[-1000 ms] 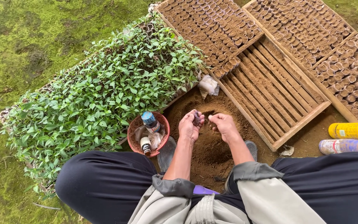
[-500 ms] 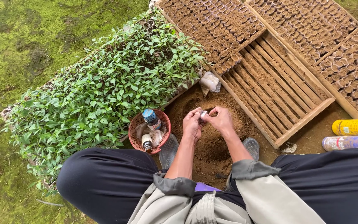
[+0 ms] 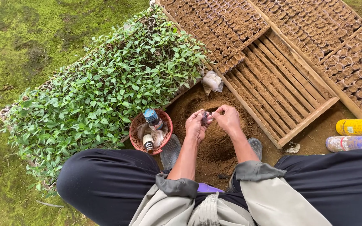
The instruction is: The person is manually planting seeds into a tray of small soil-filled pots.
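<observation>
Here I am squatting over a mound of loose brown soil (image 3: 214,138), and both my hands are meeting just above it. My left hand (image 3: 195,125) is closing its grip around a small dark soil-filled seedling pot (image 3: 205,118), fingers curled, thumb on top. My right hand (image 3: 228,119) is pinching at the pot's rim from the other side, fingertips touching it, so both grips are closed on the same little thing. What exactly is going into it I cannot tell; it is too small and half hidden by my fingers.

Just left of my left grip a round red woven plastic basket (image 3: 135,140) is sitting, holding a blue-capped bottle (image 3: 151,118) and a smaller white one (image 3: 148,143). Beyond that a wide bed of green leafy seedlings (image 3: 105,92) is spreading away. Ahead and to the right of my right grip a slatted wooden tray (image 3: 281,92) is lying partly bare, with rows of filled brown pots (image 3: 223,25) packed in its far part.

To do this well, I judge I should be keeping the pot upright and supported from below, pressing lightly so the thin wall is not collapsing, and working directly over the mound so spilled soil is falling back onto it.
</observation>
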